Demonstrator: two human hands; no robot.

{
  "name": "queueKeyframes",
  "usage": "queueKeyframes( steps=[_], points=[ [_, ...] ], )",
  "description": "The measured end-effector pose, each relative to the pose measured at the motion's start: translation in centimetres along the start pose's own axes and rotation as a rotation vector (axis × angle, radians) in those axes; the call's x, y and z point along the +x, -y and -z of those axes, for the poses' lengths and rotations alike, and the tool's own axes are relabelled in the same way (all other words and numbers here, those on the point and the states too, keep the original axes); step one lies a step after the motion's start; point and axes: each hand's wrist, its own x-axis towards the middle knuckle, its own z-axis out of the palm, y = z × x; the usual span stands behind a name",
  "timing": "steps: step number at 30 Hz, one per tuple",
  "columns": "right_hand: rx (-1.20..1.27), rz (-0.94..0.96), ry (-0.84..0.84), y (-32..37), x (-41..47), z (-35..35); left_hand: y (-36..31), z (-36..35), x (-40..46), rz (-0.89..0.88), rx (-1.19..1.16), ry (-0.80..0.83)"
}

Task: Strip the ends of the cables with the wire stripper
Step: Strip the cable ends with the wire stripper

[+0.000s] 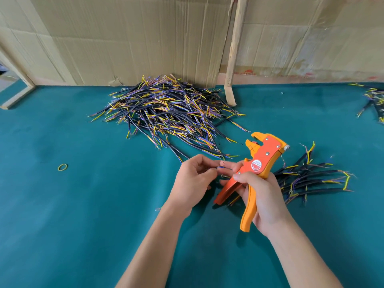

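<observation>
My right hand [259, 196] grips the handles of an orange wire stripper [259, 163], its jaws pointing up and away from me. My left hand [193, 179] pinches the thin coloured wires of a cable end [220, 167] between thumb and fingers. The fingertips of my right hand touch the same wires. The cable's black body is mostly hidden under my hands. A big heap of black cables [166, 113] with yellow, blue and purple wire ends lies on the green table beyond my hands. A smaller bunch of cables [311, 177] lies to the right of the stripper.
A yellow rubber band [62, 167] lies on the green felt table [83, 215] at the left. Cardboard sheets [135, 38] and a wooden stick [234, 53] stand along the back edge. More cables [374, 100] lie at the far right.
</observation>
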Motion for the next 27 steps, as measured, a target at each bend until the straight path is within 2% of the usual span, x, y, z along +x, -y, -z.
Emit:
queueKeyframes(
  steps=[7,15,20,27],
  points=[
    [-0.013,0.020,0.029,0.5,-0.1,-0.4,-0.6,1.1,0.4,-0.035,0.109,0.141],
    [0.003,0.021,0.060,1.1,-0.4,0.0,-1.5,2.2,0.1,-0.047,0.115,0.316],
    [-0.003,0.033,0.056,1.4,-0.5,-0.1,-1.2,2.5,0.1,-0.052,0.141,0.282],
    [-0.071,0.056,0.059,1.2,-0.4,0.1,0.3,2.1,-0.7,-0.039,0.063,0.106]
  ],
)
